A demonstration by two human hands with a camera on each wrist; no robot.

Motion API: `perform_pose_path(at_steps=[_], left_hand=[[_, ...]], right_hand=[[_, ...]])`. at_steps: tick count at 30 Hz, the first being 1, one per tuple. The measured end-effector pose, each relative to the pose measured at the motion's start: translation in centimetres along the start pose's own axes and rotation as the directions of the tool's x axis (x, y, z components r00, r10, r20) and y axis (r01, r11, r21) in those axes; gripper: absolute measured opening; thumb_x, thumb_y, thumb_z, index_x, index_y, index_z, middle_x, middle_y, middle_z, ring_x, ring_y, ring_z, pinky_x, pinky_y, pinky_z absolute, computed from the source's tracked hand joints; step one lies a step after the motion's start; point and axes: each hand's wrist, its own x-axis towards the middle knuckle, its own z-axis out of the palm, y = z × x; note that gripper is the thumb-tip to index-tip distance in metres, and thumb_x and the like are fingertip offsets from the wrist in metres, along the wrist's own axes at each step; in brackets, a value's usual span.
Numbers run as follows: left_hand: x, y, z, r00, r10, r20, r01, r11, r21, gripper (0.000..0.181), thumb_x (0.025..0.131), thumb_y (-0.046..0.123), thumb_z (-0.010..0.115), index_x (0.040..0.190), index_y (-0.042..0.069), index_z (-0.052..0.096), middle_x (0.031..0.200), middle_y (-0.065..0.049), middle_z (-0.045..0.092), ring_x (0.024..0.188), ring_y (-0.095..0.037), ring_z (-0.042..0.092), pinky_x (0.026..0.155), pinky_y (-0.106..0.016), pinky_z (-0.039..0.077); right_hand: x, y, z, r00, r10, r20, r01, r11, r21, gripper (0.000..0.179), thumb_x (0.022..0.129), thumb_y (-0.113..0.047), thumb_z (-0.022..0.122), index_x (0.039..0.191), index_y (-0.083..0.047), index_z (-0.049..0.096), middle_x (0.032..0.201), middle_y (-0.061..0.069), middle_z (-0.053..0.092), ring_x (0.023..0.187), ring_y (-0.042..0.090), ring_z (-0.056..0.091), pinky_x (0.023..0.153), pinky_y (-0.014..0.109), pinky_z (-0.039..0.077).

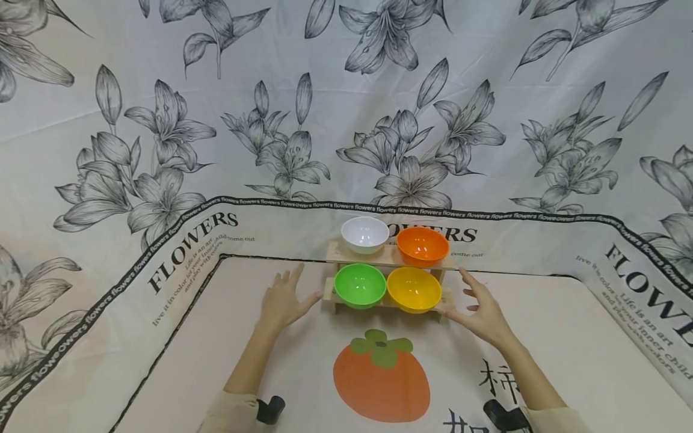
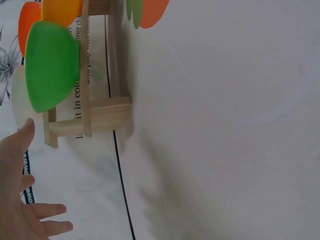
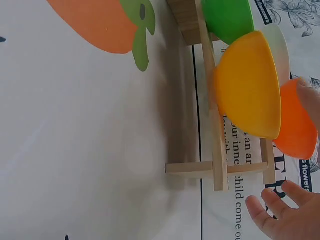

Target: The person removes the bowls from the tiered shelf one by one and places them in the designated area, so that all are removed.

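Observation:
A two-tier wooden rack (image 1: 391, 257) bears a white bowl (image 1: 365, 235) and an orange bowl (image 1: 423, 246) on its upper tier. On the lower tier sit a green bowl (image 1: 360, 286) and a yellow bowl (image 1: 414, 290). My left hand (image 1: 283, 302), fingers spread, is beside the rack's left end, its thumb toward the green bowl. At the other end my right hand (image 1: 480, 310) is held with fingers apart, the thumb near the lower tier's corner by the yellow bowl. Both hands hold nothing.
The light tablecloth carries a printed persimmon (image 1: 381, 382) and dark characters in front of the rack. Behind stands a white cloth backdrop (image 1: 292, 234) with lily drawings and lettering. Dark straps (image 1: 271, 410) show at both wrists.

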Motion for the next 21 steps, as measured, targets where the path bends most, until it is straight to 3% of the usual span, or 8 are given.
perform_pose_path(at_steps=[4,8,11,13,16,18,21], left_hand=[[0.3,0.0,1.5,1.0,-0.014,0.025,0.015,0.998,-0.055,0.079,0.083,0.056,0.06,0.144,0.013,0.038,0.126,-0.026,0.055,0.11,-0.044,0.055,0.077,-0.057,0.053],[0.6,-0.5,3.6,0.999,-0.019,0.033,0.023,0.994,-0.106,0.074,0.085,0.056,0.058,0.142,0.012,0.041,0.111,-0.024,0.064,0.094,-0.04,0.063,0.065,-0.048,0.056],[0.8,-1.0,4.8,1.0,0.02,0.01,-0.017,0.975,-0.222,0.067,0.087,0.047,0.061,0.138,0.007,0.045,0.106,-0.023,0.066,0.093,-0.037,0.064,0.071,-0.047,0.056],[0.9,-1.2,5.4,0.998,0.053,-0.016,-0.055,0.94,-0.337,0.061,0.087,0.039,0.064,0.134,0.002,0.048,0.104,-0.024,0.066,0.093,-0.037,0.065,0.076,-0.046,0.056],[1.1,-1.6,6.3,0.992,0.105,-0.064,-0.123,0.861,-0.493,0.055,0.086,0.025,0.068,0.129,-0.005,0.05,0.1,-0.028,0.065,0.09,-0.038,0.065,0.079,-0.046,0.056],[1.2,-1.7,6.8,0.989,0.123,-0.079,-0.146,0.823,-0.549,0.053,0.085,0.021,0.069,0.127,-0.007,0.05,0.1,-0.029,0.065,0.09,-0.039,0.065,0.079,-0.045,0.057],[1.5,-1.5,7.4,0.988,0.128,-0.082,-0.152,0.787,-0.598,0.052,0.085,0.016,0.068,0.127,-0.009,0.049,0.102,-0.031,0.063,0.091,-0.04,0.064,0.08,-0.043,0.057]], right_hand=[[0.1,0.0,1.0,1.0,0.024,0.01,-0.025,0.999,0.037,0.094,0.077,-0.027,0.077,0.15,-0.008,0.021,0.141,0.031,0.032,0.116,0.048,0.045,0.08,0.057,0.052],[0.2,-0.1,1.8,0.999,0.032,0.018,-0.033,0.997,0.073,0.092,0.078,-0.026,0.077,0.149,-0.008,0.023,0.141,0.03,0.033,0.116,0.048,0.046,0.08,0.054,0.053],[0.3,0.0,2.2,0.999,0.04,0.034,-0.043,0.993,0.106,0.09,0.078,-0.024,0.077,0.149,-0.007,0.024,0.141,0.03,0.033,0.116,0.047,0.046,0.081,0.053,0.053],[0.4,0.0,2.4,0.998,0.04,0.042,-0.046,0.99,0.13,0.089,0.078,-0.023,0.077,0.148,-0.006,0.024,0.141,0.031,0.033,0.116,0.048,0.046,0.081,0.053,0.053],[0.6,0.0,2.8,0.998,0.031,0.058,-0.04,0.984,0.175,0.088,0.079,-0.02,0.077,0.148,-0.004,0.025,0.142,0.03,0.032,0.116,0.049,0.046,0.083,0.053,0.054],[0.7,0.0,3.0,0.998,0.016,0.063,-0.028,0.98,0.196,0.087,0.078,-0.019,0.077,0.147,-0.003,0.027,0.142,0.029,0.033,0.115,0.049,0.047,0.083,0.052,0.054],[0.9,-0.1,3.4,0.998,-0.001,0.068,-0.014,0.976,0.216,0.086,0.078,-0.016,0.078,0.146,-0.002,0.028,0.142,0.027,0.035,0.112,0.047,0.048,0.082,0.05,0.055]])
